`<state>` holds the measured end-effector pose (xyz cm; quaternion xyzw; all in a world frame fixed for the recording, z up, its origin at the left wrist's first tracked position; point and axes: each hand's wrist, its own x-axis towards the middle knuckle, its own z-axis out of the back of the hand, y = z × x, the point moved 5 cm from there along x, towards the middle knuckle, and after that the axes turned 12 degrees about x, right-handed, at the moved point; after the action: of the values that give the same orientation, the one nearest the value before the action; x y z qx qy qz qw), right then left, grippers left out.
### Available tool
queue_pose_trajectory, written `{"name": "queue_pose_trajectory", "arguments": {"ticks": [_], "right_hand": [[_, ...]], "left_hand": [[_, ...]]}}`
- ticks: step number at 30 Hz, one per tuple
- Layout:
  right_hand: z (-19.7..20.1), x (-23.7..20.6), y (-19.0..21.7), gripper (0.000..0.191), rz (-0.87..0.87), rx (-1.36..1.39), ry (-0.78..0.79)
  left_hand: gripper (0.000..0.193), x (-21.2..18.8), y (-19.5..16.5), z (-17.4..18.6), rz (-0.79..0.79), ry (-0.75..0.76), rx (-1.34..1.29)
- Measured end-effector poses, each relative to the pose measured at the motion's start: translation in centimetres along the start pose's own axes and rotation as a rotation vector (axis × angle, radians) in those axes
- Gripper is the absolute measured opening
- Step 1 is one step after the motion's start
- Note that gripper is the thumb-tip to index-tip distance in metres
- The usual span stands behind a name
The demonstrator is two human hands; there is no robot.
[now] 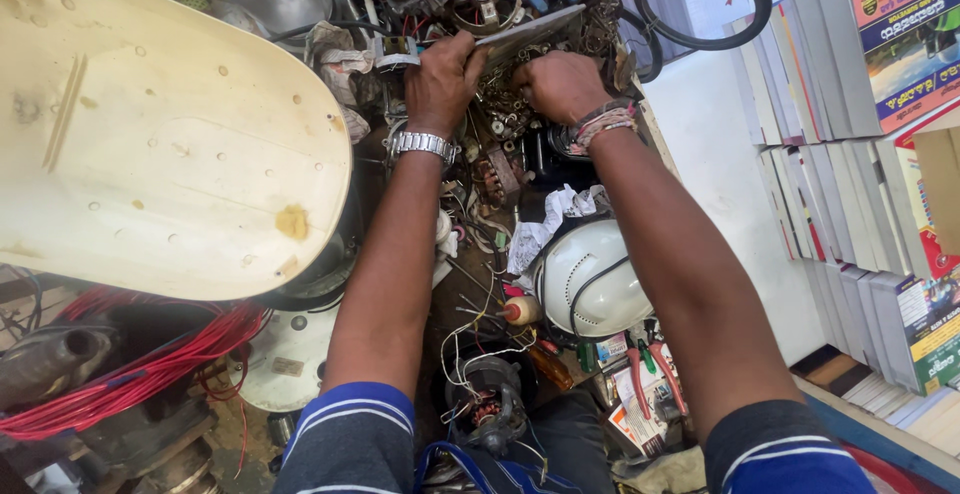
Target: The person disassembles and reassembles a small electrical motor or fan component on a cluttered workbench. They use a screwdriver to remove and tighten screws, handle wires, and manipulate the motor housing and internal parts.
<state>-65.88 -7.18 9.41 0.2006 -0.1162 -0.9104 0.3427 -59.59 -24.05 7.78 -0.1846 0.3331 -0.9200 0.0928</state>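
In the head view, the person's left hand [443, 72] is closed around the near end of a flat, grey, thin metal plate [530, 34], which lies tilted at the far side of the cluttered workbench, its far end resting over a heap of small metal parts and screws [505, 104]. The right hand [560, 84] is curled into a loose fist just beside the plate and pressed down into that heap; whether its fingers pinch anything cannot be told, since they are hidden under the knuckles. A silver metal wristwatch [422, 143] sits on the left wrist and a band of coloured threads [600, 124] on the right. The plate looks stiff and light, with thin edges that could be sharp and a smooth face that could slip, so it would likely be best gripped across its width near one end, thumb on top, as the left hand appears to do. To the left, a large cream oval plastic cover [170, 134] overhangs a tangle of red wires [140, 374]. Nearer the person lie a white rounded plastic housing [590, 279], a small electric motor with copper windings [488, 404] and red-handled pliers [650, 374]. A black rubber ring [700, 4] hangs at the far right, above stacks of books [860, 184] along the wall
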Motion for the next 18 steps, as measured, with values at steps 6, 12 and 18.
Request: {"name": "queue_pose_trajectory", "arguments": {"ticks": [6,12,18], "right_hand": [[-4.0,2.2,-1.1,0.018,-0.052,-0.051,0.008],[-2.9,1.1,-2.0,0.019,0.030,-0.086,-0.077],[-1.1,0.6,-0.6,0.024,-0.017,0.017,-0.102]], "left_hand": [[0.021,0.0,0.1,-0.3,0.021,0.031,-0.010],[0.021,-0.1,0.0,-0.2,0.007,0.016,0.000],[0.021,0.0,-0.1,-0.1,-0.010,-0.009,-0.003]]}}
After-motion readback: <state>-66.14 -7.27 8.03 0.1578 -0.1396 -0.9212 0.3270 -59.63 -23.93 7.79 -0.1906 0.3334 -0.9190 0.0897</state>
